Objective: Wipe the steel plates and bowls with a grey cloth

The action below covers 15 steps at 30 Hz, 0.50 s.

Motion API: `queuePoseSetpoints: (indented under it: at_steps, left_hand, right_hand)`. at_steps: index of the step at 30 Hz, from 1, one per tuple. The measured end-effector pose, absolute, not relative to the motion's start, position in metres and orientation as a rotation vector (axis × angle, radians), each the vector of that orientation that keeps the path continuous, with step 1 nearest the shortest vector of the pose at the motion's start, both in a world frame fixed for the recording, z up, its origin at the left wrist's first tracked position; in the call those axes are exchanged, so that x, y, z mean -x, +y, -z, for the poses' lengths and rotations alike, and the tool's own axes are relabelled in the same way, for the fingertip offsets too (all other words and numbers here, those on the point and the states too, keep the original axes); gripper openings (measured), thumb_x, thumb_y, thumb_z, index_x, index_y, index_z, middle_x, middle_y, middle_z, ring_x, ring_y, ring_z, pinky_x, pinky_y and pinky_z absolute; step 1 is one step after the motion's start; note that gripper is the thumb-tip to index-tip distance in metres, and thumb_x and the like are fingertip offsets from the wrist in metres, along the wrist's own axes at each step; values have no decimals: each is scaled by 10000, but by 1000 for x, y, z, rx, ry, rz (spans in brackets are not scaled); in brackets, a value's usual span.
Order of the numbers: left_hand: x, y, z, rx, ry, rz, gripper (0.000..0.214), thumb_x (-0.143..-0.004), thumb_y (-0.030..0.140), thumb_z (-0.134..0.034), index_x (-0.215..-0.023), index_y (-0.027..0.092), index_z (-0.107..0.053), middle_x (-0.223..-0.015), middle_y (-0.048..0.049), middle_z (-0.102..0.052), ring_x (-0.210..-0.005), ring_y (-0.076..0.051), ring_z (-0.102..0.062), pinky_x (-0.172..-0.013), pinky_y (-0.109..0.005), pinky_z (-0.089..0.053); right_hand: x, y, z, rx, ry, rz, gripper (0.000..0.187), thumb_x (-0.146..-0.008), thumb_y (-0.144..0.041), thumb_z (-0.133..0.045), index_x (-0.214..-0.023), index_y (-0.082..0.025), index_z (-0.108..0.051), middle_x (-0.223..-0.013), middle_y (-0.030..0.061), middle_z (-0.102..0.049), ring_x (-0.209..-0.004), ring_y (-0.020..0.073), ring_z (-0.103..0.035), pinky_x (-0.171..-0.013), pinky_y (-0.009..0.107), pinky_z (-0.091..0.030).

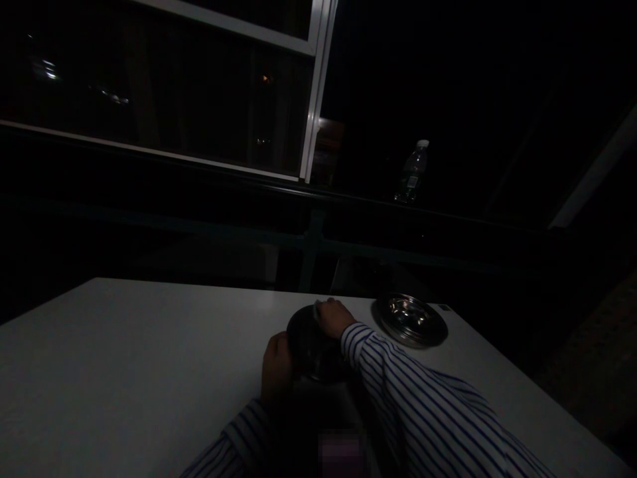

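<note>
A dark round metal plate [313, 345] is held tilted above the white table, close to my body. My left hand [277, 364] is closed on its left rim, with the fingers partly hidden behind it. At the upper edge of the plate, my right hand [336, 317] is closed and presses against its inner face. A small pale bit shows at those fingertips, too dim to name. To the right of my right hand stands a stack of shiny steel plates [411, 320], apart from both hands.
The white table [149, 358] spreads out to both sides, its far edge just beyond the plates. A clear plastic bottle [412, 174] with a white cap stands on the dark ledge behind. A white-framed window [314, 86] rises at the back. The light is very low.
</note>
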<state>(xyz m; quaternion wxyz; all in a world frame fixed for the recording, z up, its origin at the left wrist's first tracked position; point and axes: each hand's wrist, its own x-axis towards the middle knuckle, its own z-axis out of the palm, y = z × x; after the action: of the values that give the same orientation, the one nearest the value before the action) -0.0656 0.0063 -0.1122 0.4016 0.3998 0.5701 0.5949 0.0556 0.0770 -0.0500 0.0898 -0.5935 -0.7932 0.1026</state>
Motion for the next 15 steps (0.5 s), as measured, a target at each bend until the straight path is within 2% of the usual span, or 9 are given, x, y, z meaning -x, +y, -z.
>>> queuePoseSetpoints:
  at_steps: [3,5,8,10,13,15]
  left_hand:
    - [69,6,108,-990,1423,-1462,321,-786,373,-328,-720,178,-576,-461,32,-488,-391,-140,-461,-389,-263,-370]
    - [72,6,106,-956,1463,-1466,347,-783,387,-335,-851,157,-587,-554,9,-552,-433,-148,-496,-404,-272,-396]
    - [76,7,102,-917,1544,-1478,419,-788,384,-324,-1026,126,-553,-676,-33,-607,-527,-177,-561,-442,-293,-438]
    - [79,7,101,-933,1578,-1477,429,-792,377,-321,-1043,122,-556,-711,-52,-623,-577,-194,-584,-486,-310,-461]
    - [84,7,98,-988,1625,-1488,395,-789,376,-349,-983,129,-588,-778,-83,-642,-688,-231,-605,-637,-370,-485]
    - [89,8,95,-1020,1672,-1525,343,-770,343,-398,-952,124,-590,-906,-128,-644,-892,-273,-585,-835,-416,-426]
  right_hand:
    - [-81,79,46,1691,-2214,-499,231,-859,-307,-538,-1016,-142,-576,-1085,63,-574,-1008,196,-545,-887,430,-426]
    - [-100,76,43,1602,-2078,-637,229,-860,-319,-536,-1003,-148,-586,-1076,61,-586,-1014,194,-548,-897,426,-418]
    - [-125,63,41,1434,-1827,-849,288,-856,-352,-516,-1042,-144,-589,-1085,76,-608,-1025,195,-560,-916,412,-411]
    - [-136,50,43,1318,-1661,-983,363,-824,-406,-520,-1081,-157,-586,-1061,81,-631,-990,197,-589,-897,382,-431]
    - [-146,31,50,1147,-1471,-1134,478,-743,-473,-580,-1116,-175,-569,-1025,79,-648,-930,201,-620,-867,367,-454]
    - [-151,21,54,1049,-1383,-1199,509,-706,-482,-620,-1113,-182,-564,-1019,77,-649,-922,199,-623,-872,367,-451]
